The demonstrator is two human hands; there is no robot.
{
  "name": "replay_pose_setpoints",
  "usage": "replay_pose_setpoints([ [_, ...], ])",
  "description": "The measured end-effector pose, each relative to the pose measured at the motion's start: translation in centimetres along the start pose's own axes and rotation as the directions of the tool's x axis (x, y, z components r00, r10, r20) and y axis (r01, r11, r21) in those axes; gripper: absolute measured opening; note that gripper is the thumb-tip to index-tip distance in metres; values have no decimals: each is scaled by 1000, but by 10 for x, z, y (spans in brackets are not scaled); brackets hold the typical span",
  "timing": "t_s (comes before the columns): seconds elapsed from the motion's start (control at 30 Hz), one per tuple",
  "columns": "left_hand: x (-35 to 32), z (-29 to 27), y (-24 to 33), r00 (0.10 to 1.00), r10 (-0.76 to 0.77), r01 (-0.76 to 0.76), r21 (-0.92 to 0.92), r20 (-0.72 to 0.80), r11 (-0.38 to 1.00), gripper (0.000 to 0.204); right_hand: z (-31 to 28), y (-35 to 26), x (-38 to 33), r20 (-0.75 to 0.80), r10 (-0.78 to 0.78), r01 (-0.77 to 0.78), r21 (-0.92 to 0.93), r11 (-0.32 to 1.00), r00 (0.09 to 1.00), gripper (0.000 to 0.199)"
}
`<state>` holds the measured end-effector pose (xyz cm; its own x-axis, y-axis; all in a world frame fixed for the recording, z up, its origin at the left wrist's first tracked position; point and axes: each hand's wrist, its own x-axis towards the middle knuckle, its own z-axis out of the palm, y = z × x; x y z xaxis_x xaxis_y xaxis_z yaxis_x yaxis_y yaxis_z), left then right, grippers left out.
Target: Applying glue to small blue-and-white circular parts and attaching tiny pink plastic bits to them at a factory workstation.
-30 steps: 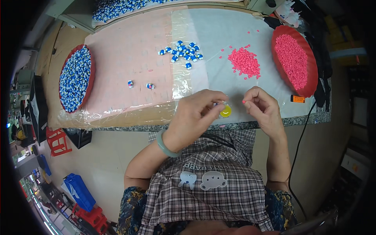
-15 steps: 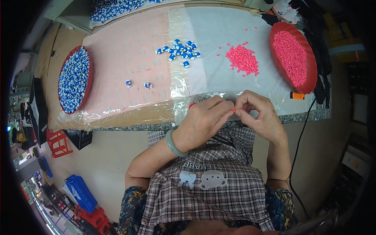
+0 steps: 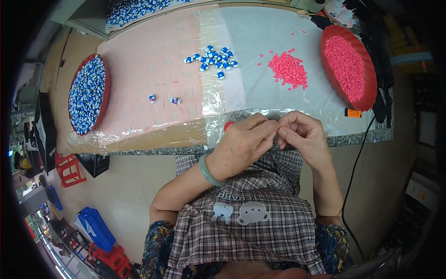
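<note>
At the table's near edge, my left hand (image 3: pixel 248 145) and my right hand (image 3: pixel 303 138) meet, thumbs and fingers pinched together. A speck of a small pink-red piece (image 3: pixel 278 130) shows between the fingertips; my fingers hide the rest of it and anything else in my left hand. Behind my left knuckles a red object (image 3: pixel 228 125) peeks out. Farther off lies a loose group of small blue-and-white pieces (image 3: pixel 213 58). To its right spreads a pile of small pink pieces (image 3: pixel 288 70). Two blue-and-white pieces with some pink on them (image 3: pixel 175 100) sit apart on the left.
A red scalloped bowl (image 3: pixel 108 88) of blue-and-white pieces stands at the left, another red bowl (image 3: pixel 370 86) of pink pieces at the right. Near the latter lie an orange-and-black box (image 3: pixel 353 113) and a black cable (image 3: pixel 360 158). A shelf tray at the back holds more blue-and-white pieces (image 3: pixel 134 11).
My right hand has shifted slightly, its fingers curling a little more at the pinch. Less of the pink-red piece shows now. The pieces on the table have not moved.
</note>
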<state>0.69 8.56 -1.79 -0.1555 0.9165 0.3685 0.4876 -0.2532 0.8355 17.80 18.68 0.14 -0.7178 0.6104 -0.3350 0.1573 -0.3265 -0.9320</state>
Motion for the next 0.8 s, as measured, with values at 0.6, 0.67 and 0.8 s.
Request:
replay_pose_setpoints([
  [0.6,-4,-19,0,839,-486,533,-549,245,644,12,-11,8,1,4,47,-47,77,996,999,6],
  [0.67,-6,-21,-2,843,-491,512,-603,219,612,14,-13,11,2,-10,83,-83,10,997,997,6],
  [0.8,-10,-21,-5,870,-450,468,-621,200,629,22,-12,13,2,-33,147,-148,-45,988,989,6],
])
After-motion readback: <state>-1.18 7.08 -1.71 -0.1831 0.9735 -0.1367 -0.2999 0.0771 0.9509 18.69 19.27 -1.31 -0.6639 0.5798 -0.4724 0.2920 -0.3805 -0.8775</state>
